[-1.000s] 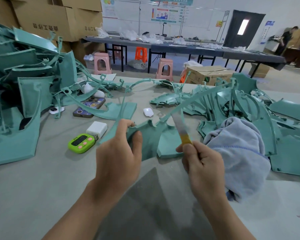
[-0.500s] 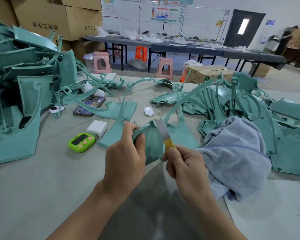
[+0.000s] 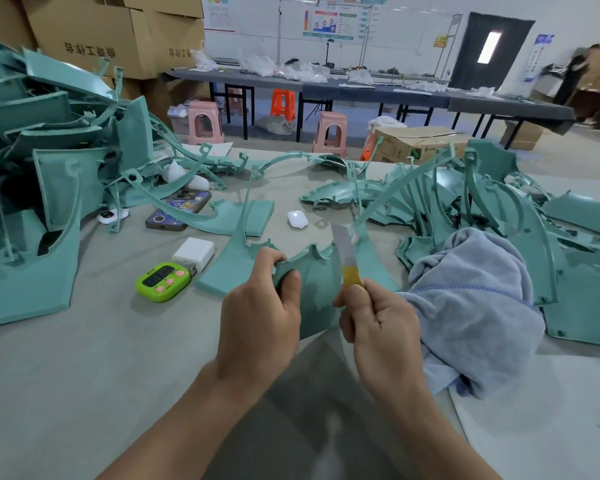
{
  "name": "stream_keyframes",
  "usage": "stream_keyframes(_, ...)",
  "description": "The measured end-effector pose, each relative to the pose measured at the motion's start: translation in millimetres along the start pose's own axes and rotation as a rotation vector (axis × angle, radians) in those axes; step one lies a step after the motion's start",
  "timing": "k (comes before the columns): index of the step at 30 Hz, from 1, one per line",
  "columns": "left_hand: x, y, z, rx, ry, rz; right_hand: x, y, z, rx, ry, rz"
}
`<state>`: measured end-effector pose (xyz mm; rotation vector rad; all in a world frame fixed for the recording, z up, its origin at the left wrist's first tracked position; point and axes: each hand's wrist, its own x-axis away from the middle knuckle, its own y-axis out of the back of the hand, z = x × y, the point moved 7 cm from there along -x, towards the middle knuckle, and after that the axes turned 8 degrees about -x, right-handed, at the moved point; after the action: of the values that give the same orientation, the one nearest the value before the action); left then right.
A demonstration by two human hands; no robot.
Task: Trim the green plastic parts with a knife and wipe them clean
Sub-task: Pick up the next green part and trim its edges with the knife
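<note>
Right now, in the head view, my left grip [image 3: 260, 320] is curled round the left edge of a green plastic part [image 3: 317, 282], thumb pressed on its face. Just right of it, my right grip [image 3: 381, 323] is closed on the yellow handle of the knife [image 3: 346, 258], blade pointing up and away across the part's edge. A grey-blue cloth [image 3: 471, 292] lies heaped on the surface [image 3: 84, 375] just right of that grip.

Matt green plastic part [image 3: 312, 271], dull metal blade [image 3: 343, 242], soft grey cloth [image 3: 471, 296].
</note>
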<state>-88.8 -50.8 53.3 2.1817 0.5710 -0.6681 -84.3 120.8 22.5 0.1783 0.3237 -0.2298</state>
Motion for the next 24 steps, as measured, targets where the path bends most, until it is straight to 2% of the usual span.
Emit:
stream_keyframes(2, 0.3, -0.5, 1.3, 0.008, -0.003, -0.006, -0.4, -2.2, -0.7, 0.123, 0.01, 0.037)
stream_keyframes(5, -0.6, -2.1, 3.1, 0.014, -0.003, 0.011, -9.5, 14.5, 2.2, 0.373, 0.066, -0.076)
stream_keyframes(7, -1.2, -2.9, 3.7, 0.004, -0.009, 0.021, -8.6, 20.1, 10.4, 0.4, 0.172, -0.103)
stream_keyframes(9, -1.6, -5.1, 7.3, 0.014, 0.011, 0.038, -5.3, 16.5, 14.2, 0.475, 0.24, -0.049)
stream_keyframes(12, -3.2, -11.1, 17.0, 0.095, 0.084, 0.085, -9.1, 24.5, 10.1, 0.583, 0.198, -0.095)
stream_keyframes(14, -4.5, -13.7, 18.5, 0.127, 0.102, 0.102, -9.4, 32.9, 13.1, 0.551, 0.197, -0.181)
stream_keyframes(16, -3.9, -14.8, 18.1, 0.133, 0.103, 0.11, -4.9, 32.4, 16.3, 0.426, 0.228, -0.196)
stream_keyframes(20, -0.8, -17.6, 22.3, 0.168, 0.14, 0.129, 1.0, 19.5, 15.8, 0.203, 0.219, -0.098)
stream_keyframes(24, -2.3, -21.8, 25.1, 0.218, 0.196, 0.141, 7.7, 6.4, 24.2, 0.243, 0.268, -0.012)
